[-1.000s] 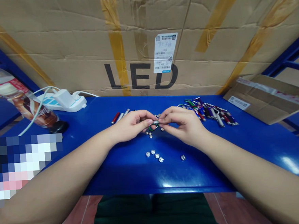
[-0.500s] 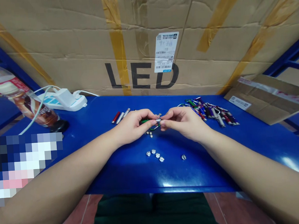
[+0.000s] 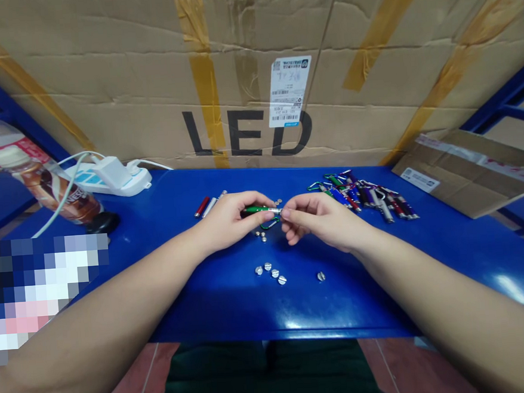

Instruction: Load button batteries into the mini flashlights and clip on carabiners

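Observation:
Over the middle of the blue table (image 3: 234,306), my left hand (image 3: 230,221) is closed around a small green keychain flashlight (image 3: 258,210) with a green clip hanging below it. My right hand (image 3: 320,218) pinches the flashlight's silver end (image 3: 276,210) between thumb and forefinger. Several small silver caps (image 3: 271,273) lie loose on the table just in front of my hands, with a few more under them (image 3: 261,236).
A pile of coloured keychain flashlights (image 3: 365,194) lies to the right. Two or three loose flashlights (image 3: 206,206) sit left of my hands. A power strip (image 3: 108,177), a drink bottle (image 3: 40,179), a big cardboard box marked LED (image 3: 244,72) and a flat carton (image 3: 467,173) surround the table.
My hands have turned the flashlight so its green body now shows; the right fingers shifted along its silver end. The caps on the table stay where they were.

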`<state>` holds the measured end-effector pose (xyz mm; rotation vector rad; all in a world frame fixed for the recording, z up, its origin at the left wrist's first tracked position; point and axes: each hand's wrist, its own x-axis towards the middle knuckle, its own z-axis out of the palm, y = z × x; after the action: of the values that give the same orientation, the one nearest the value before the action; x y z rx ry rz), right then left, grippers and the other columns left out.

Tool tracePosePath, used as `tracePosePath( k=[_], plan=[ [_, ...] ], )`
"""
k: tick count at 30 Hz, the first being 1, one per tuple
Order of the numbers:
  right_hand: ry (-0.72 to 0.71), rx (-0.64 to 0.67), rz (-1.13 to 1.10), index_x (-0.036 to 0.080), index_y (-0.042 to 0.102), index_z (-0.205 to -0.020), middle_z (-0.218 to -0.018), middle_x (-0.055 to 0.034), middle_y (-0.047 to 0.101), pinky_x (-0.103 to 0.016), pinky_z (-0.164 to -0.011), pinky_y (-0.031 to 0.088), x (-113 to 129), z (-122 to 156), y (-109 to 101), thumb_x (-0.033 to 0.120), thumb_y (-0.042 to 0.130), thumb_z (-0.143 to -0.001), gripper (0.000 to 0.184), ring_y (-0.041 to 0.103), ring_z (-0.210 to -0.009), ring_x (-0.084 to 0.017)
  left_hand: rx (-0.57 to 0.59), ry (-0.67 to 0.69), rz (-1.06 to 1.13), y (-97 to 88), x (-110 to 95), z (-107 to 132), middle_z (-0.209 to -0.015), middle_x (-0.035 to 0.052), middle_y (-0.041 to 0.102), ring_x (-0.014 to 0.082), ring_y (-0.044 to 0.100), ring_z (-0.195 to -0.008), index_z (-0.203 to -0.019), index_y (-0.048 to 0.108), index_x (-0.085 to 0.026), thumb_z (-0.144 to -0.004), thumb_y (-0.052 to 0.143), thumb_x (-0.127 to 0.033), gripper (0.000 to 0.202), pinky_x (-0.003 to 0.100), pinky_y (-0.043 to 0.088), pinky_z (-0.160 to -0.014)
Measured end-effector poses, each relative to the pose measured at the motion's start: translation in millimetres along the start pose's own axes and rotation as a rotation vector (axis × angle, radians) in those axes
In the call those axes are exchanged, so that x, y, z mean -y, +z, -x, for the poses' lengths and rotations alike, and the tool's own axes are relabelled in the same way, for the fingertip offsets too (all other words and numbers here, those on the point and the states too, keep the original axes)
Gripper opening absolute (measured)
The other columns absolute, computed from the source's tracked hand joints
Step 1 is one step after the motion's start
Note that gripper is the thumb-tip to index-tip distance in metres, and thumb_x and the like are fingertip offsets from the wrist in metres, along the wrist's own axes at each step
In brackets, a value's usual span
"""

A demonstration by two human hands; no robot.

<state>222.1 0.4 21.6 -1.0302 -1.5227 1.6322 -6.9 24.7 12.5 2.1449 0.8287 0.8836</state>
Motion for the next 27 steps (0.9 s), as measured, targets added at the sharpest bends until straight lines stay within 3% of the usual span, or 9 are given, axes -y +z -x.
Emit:
tracePosePath(
  k=[6, 12, 15, 18, 24, 27],
  plan=[
    [-0.157, 0.005, 0.230, 0.017, 0.065, -0.086, -0.072, -0.0015, 0.069, -0.029, -0.063, 0.058, -3.9, 1.1, 1.7, 0.053, 0.076, -0.088, 0.038, 0.069, -0.062, -0.015, 0.041, 0.031, 0.011, -0.9, -1.9, -1.0, -0.103, 0.0079, 0.079, 0.0205, 0.073, -0.093, -0.106, 0.075, -0.016, -0.097, 0.063, -0.043, 0.030, 0.031, 0.055, -0.086],
    [-0.670, -0.111, 0.879, 0.020, 0.065, -0.090, -0.084, -0.0058, 0.069, -0.032, -0.073, 0.052, -3.8, 4.6, -0.7, 0.028, 0.057, -0.102, 0.017, 0.065, -0.078, -0.019, 0.056, -0.038, -0.034, -1.8, -4.6, -1.0, -0.093, 0.0061, 0.077, 0.0202, 0.069, -0.086, -0.098, 0.073, -0.015, -0.098, 0.058, -0.048, 0.036, 0.030, 0.052, -0.079],
    [-0.770, -0.081, 1.012, 0.021, 0.065, -0.093, -0.092, -0.0085, 0.068, -0.034, -0.078, 0.052, -1.2, 5.3, -2.5, 0.027, 0.052, -0.104, 0.018, 0.064, -0.085, -0.021, 0.081, -0.075, -0.058, -2.3, -6.7, -0.7, -0.090, 0.0054, 0.075, 0.0210, 0.068, -0.087, -0.094, 0.072, -0.016, -0.100, 0.054, -0.051, 0.040, 0.031, 0.052, -0.081],
    [-0.682, -0.078, 0.931, 0.021, 0.065, -0.089, -0.087, -0.0070, 0.067, -0.034, -0.075, 0.052, -1.5, 4.7, -2.4, 0.030, 0.054, -0.103, 0.019, 0.063, -0.080, -0.020, 0.082, -0.061, -0.066, -1.7, -8.6, 0.2, -0.089, 0.0047, 0.074, 0.0198, 0.067, -0.084, -0.093, 0.069, -0.017, -0.099, 0.056, -0.050, 0.037, 0.030, 0.051, -0.079],
    [-0.010, 0.143, 0.129, 0.020, 0.057, -0.082, -0.066, 0.0030, 0.056, -0.027, -0.048, 0.049, -11.4, -1.7, -0.9, 0.053, 0.065, -0.093, 0.035, 0.053, -0.050, -0.012, 0.120, 0.113, -0.152, 0.4, -5.9, 0.2, -0.091, 0.0037, 0.072, 0.0175, 0.066, -0.082, -0.097, 0.065, -0.018, -0.100, 0.058, -0.036, 0.019, 0.028, 0.048, -0.075],
    [-0.009, 0.118, 0.206, 0.020, 0.056, -0.085, -0.070, 0.0015, 0.059, -0.028, -0.051, 0.050, -11.8, -2.8, -1.4, 0.054, 0.061, -0.094, 0.036, 0.055, -0.053, -0.013, 0.141, 0.139, -0.217, 0.2, -2.9, -1.2, -0.093, 0.0039, 0.073, 0.0179, 0.067, -0.084, -0.098, 0.065, -0.018, -0.101, 0.057, -0.034, 0.018, 0.028, 0.048, -0.076]
  ],
)
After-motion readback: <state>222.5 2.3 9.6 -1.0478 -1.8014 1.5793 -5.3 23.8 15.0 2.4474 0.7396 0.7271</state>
